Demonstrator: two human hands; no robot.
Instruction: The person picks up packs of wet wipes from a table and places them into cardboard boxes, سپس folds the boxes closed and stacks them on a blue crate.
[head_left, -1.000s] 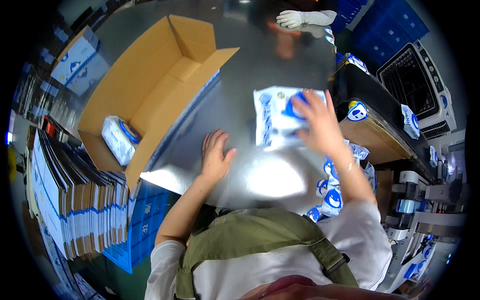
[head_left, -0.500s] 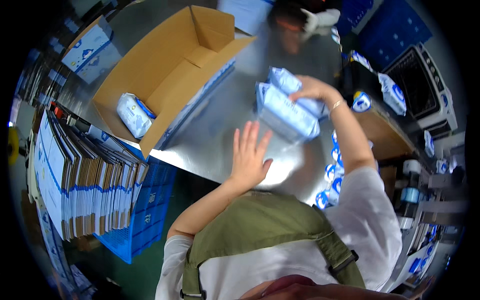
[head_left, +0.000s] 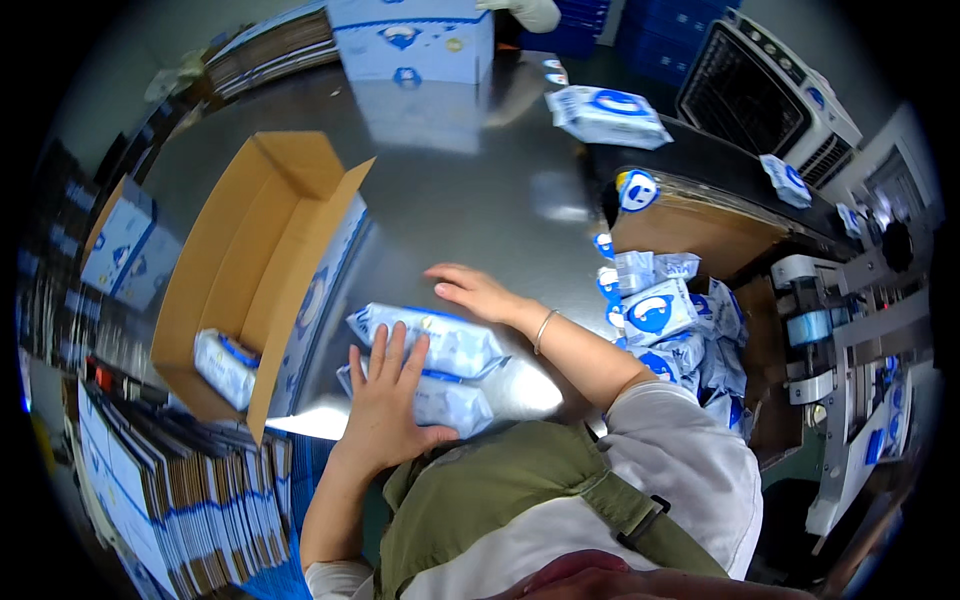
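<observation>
Two pale blue soft packs of wipes lie side by side on the metal table in front of me. The farther wipes pack (head_left: pixel 455 345) lies partly under the fingertips of my left hand (head_left: pixel 388 405), which rests flat with its fingers spread. Under the same palm is the nearer wipes pack (head_left: pixel 455 403), partly hidden by it. Just beyond the packs, my right hand (head_left: pixel 478 292) has its fingers stretched to the left and holds nothing. To the left stands an open cardboard box (head_left: pixel 230 230); one wipes pack (head_left: pixel 225 368) sits at its near end.
A carton of loose wipes packs (head_left: pixel 660 310) stands at the right beside a dark conveyor (head_left: pixel 700 155) carrying more packs. Flattened cartons (head_left: pixel 190 500) are stacked at the lower left. A printed box (head_left: pixel 410 45) stands at the table's far side, near a gloved hand (head_left: pixel 530 12).
My right hand has brought the packs left and nearer and let go of them. My left hand now lies on them. The view has turned, showing more of the carton at the right.
</observation>
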